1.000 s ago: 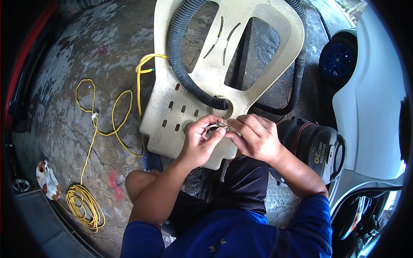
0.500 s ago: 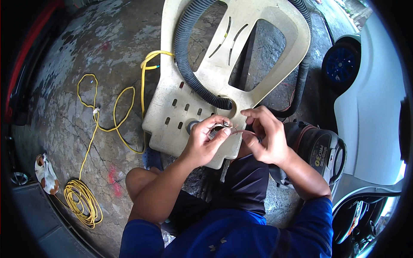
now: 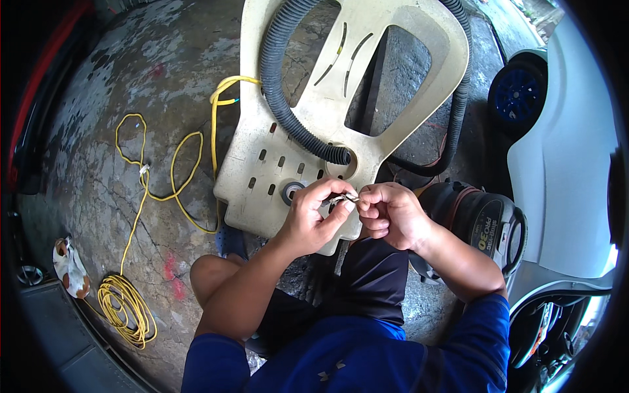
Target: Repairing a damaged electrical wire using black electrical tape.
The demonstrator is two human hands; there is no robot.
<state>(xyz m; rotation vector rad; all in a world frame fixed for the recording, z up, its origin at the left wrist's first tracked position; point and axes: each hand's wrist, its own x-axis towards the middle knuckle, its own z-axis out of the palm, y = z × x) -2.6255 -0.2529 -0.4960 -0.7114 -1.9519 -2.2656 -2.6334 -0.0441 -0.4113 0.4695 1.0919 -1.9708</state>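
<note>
I have the left hand [image 3: 306, 224] pinching a small bundle of thin wires [image 3: 339, 198], the right hand [image 3: 403, 217] pinching its end — both over a pale plastic chair [image 3: 246, 211], near a tape roll [image 3: 291, 192].

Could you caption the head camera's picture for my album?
The left hand and right hand pinch thin wires over a cream chair, a ribbed black hose lying across it.

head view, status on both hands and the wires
Left hand pinching thin wires. Right hand pinching at their ends. Black hose on chair, clear of both hands.
</note>
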